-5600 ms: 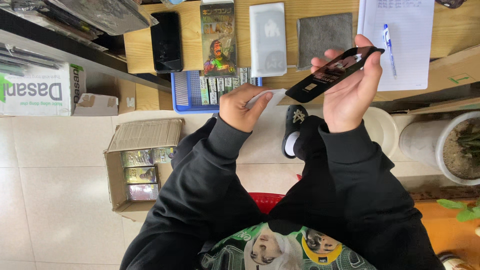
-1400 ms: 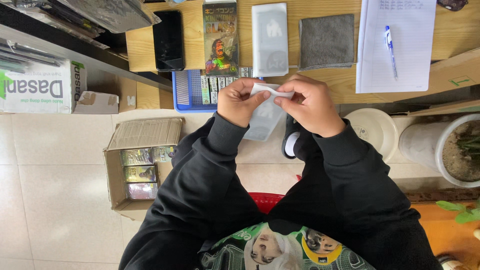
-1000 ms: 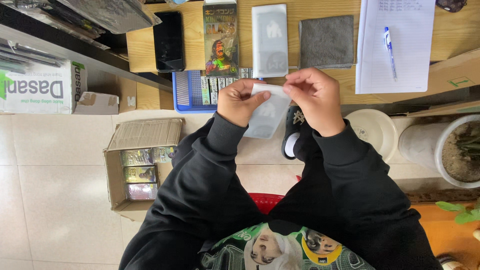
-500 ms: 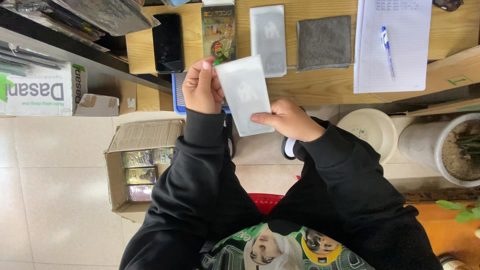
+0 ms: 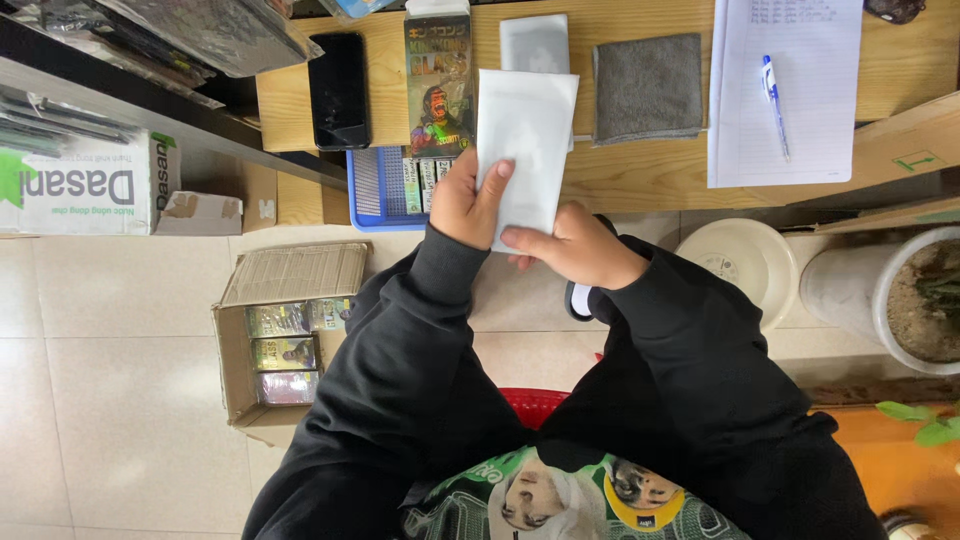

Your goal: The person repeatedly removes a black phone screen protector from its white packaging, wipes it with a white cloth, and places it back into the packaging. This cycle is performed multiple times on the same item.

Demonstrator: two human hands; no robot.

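Observation:
Both my hands hold a flat white rectangular sheet (image 5: 524,140) upright over the near edge of the wooden table (image 5: 640,170). My left hand (image 5: 466,198) grips its lower left edge, thumb laid across the front. My right hand (image 5: 572,244) pinches its bottom edge with the fingertips. Beyond the sheet on the table lie a black phone (image 5: 338,90), a dark printed packet (image 5: 438,85), a second white flat piece (image 5: 534,42) and a grey cloth (image 5: 648,88).
A lined paper sheet (image 5: 790,90) with a blue pen (image 5: 774,105) lies at the right. A blue basket (image 5: 385,188) sits under the table edge. On the floor stand an open cardboard box (image 5: 285,335) of packets, a white bowl (image 5: 740,265) and a plant pot (image 5: 910,300).
The black phone held up earlier is gone from my hands. The small white piece held between both hands is now a full white sheet, raised and held flat.

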